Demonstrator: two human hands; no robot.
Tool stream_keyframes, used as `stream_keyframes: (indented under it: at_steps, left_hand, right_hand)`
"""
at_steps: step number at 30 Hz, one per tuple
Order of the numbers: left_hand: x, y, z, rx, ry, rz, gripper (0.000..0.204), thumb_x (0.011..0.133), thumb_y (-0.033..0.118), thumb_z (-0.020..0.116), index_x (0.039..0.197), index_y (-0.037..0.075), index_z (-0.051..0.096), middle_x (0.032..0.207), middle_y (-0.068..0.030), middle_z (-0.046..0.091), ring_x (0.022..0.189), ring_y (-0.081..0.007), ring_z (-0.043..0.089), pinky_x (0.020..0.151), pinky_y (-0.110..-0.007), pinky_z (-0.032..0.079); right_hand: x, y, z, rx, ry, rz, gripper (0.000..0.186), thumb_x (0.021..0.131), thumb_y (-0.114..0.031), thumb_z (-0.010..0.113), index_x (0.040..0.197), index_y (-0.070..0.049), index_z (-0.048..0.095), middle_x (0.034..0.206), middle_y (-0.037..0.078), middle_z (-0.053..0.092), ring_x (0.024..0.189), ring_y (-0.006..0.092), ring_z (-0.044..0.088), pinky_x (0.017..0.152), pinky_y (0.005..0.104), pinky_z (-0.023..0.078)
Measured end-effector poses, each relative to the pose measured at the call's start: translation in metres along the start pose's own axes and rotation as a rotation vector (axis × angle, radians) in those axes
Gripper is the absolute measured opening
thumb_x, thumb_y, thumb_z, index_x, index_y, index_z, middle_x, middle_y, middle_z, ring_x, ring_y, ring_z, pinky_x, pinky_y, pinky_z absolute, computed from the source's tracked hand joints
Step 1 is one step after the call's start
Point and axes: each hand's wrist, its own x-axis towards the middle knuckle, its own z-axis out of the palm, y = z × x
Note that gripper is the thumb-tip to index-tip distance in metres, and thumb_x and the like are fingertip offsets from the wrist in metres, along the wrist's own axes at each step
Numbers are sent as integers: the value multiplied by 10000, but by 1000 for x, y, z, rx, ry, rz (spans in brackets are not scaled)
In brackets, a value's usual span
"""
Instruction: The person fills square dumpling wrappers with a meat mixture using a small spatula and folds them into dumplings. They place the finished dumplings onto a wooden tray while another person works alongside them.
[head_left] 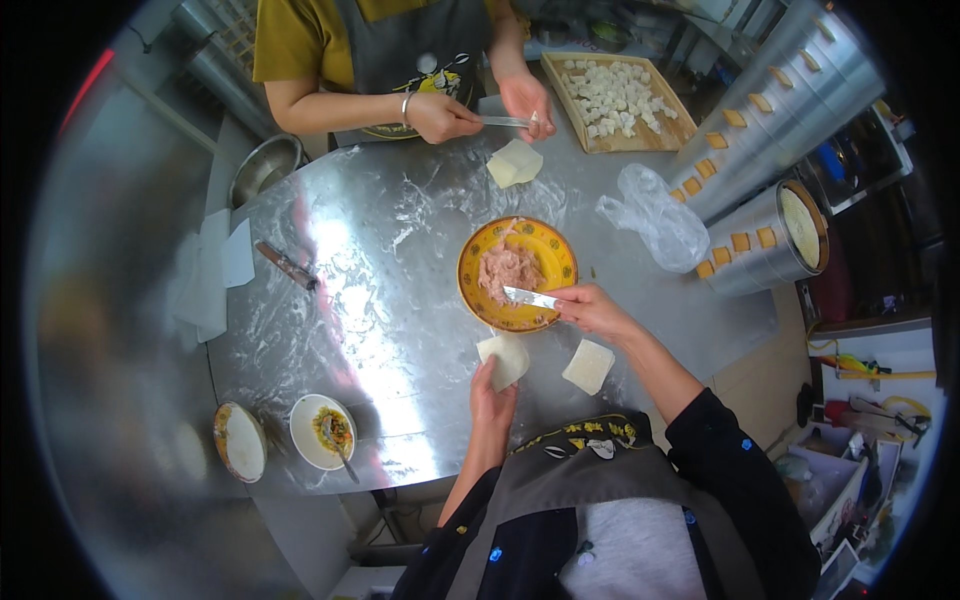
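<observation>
A yellow patterned bowl (477, 314) with pink minced filling (510, 262) stands on the steel table (270, 350). My right hand (590, 305) grips a flat metal blade (528, 297), whose end is at the filling inside the bowl. Below the bowl, my left hand (490, 398) holds a pale square wrapper (505, 357), fingers closed on its edge. A stack of similar wrappers (588, 366) lies just right of it.
Across the table, a co-worker (440, 118) holds a utensil beside more wrappers (514, 160). A tray of dumplings (618, 95), a plastic bag (650, 220) and tall metal steamers (740, 230) are rightward; two small bowls (315, 420) and a dark-handled tool (285, 265) lie left.
</observation>
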Motion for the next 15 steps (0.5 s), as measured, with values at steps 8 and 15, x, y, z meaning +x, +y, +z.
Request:
stream_keyframes:
  at_steps: [8,15]
  left_hand:
    - [-1,-1,-9,-10,4,-24,324,856,168,557,1155,68,484,1140,-60,556,1054,-216,536,884,-333,435]
    - [-15,3,5,2,25,26,271,871,176,540,1118,68,503,1091,-46,573,994,-185,554,818,-296,438]
  right_hand:
    - [-14,7,17,-753,207,-282,355,810,-44,513,1159,-35,572,718,161,617,639,273,611,544,383,455]
    - [3,-3,54,-1254,221,-200,484,712,-3,492,1185,-82,557,774,178,631,712,326,620,584,422,477]
